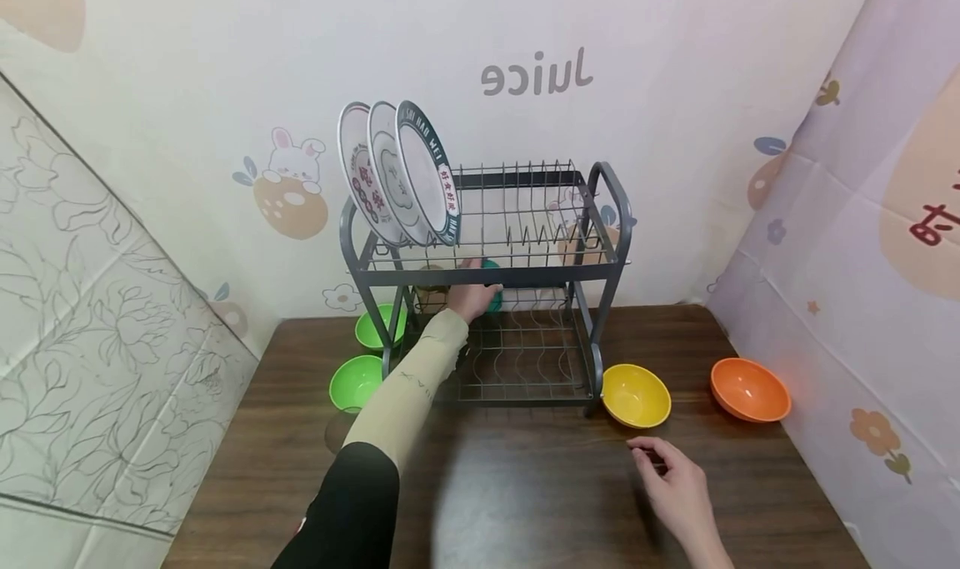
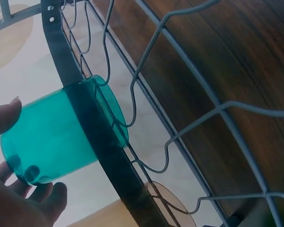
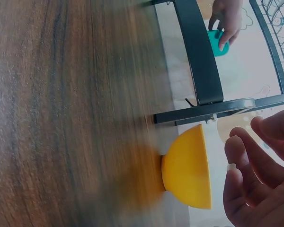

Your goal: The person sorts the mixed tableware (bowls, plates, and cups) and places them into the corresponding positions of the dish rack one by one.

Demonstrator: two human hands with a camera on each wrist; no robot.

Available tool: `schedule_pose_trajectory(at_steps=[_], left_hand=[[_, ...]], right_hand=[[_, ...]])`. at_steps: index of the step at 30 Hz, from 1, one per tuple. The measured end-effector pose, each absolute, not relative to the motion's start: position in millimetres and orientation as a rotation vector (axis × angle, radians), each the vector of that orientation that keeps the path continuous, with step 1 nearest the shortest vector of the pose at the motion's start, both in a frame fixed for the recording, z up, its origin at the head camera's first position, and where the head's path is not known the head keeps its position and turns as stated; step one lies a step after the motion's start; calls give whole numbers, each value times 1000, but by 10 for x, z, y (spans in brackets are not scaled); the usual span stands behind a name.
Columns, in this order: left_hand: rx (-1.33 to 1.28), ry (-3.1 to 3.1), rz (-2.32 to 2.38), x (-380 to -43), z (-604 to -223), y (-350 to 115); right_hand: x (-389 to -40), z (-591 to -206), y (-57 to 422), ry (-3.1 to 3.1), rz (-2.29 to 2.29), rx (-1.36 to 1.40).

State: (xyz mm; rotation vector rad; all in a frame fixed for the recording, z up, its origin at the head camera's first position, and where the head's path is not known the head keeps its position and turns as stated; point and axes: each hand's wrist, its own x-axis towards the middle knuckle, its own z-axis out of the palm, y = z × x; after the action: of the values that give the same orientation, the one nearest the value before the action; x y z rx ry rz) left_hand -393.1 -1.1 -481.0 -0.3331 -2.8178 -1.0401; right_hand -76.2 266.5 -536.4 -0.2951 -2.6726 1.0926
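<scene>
My left hand [image 1: 472,296] reaches into the lower tier of a dark grey two-tier dish rack [image 1: 491,277]. It grips a teal translucent cup [image 2: 47,137], thumb on one side and fingers curled round the other. The cup's far end shows behind the rack's dark bar in the left wrist view. An amber translucent cup [image 2: 104,215] lies beside it, partly out of frame. Over the table's front right, my right hand [image 1: 675,490] holds nothing, its fingers loosely bent. A yellow bowl [image 1: 636,396] is nearest to it, against the rack's right foot.
Three plates [image 1: 423,169] stand tilted in the upper tier's left end. Two green bowls, a front one [image 1: 357,383] and a back one [image 1: 381,326], sit left of the rack. An orange bowl [image 1: 750,390] rests near the table's right edge. Patterned cloth walls [image 1: 420,44] enclose the table.
</scene>
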Motion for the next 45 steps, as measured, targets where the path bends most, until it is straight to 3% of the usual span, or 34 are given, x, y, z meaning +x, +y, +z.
schedule_pose_trajectory(at_steps=[17, 32, 45], left_hand=[[-396, -2807, -1072, -3747, -4647, -103], [-408, -2587, -1193, -3168, -4486, -231], [-308, -2562, -1204, -2495, -4531, -351]], right_hand=[[-801, -5464, 2280, -2624, 1215, -93], [-756, -5486, 1853, -2718, 1450, -12], [-737, -5456, 1805, -2739, 1437, 18]])
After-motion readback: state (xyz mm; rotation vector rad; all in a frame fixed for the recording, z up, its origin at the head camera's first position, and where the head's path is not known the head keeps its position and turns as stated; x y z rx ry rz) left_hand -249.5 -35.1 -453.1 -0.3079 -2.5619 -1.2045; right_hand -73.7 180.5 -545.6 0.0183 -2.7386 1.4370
